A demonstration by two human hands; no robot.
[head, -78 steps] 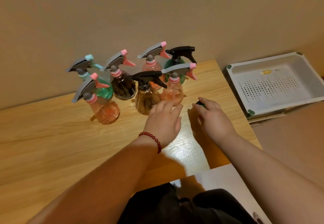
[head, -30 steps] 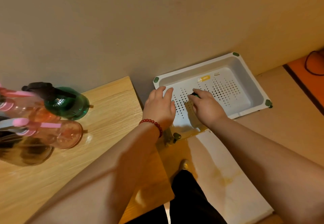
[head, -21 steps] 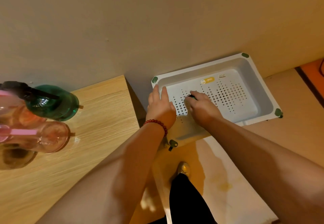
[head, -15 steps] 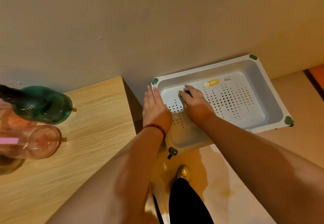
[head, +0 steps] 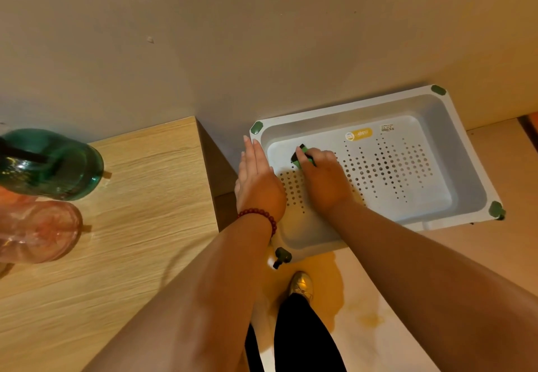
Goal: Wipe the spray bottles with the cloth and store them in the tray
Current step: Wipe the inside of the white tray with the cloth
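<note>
A white perforated tray [head: 468, 156] sits low beside the table, against the wall. My right hand [head: 323, 179] is inside it at the left end, fingers curled round a small green and black cloth [head: 302, 156] pressed to the tray floor. My left hand [head: 256, 179] lies flat with straight fingers along the tray's left rim; a red bead bracelet is on that wrist. A green spray bottle [head: 58, 165] and a pink spray bottle [head: 37, 232] stand at the table's far left, partly cut off by the frame edge.
The wooden table [head: 145, 211] ends just left of the tray, with a gap between them. A plain wall runs behind both. My leg and a shiny shoe [head: 301, 284] stand on the pale floor below the tray's near corner.
I have turned from the bottles on the table to the tray. Both hands moved into it, then slid toward its far left corner; the right hand kept hold of the cloth.
</note>
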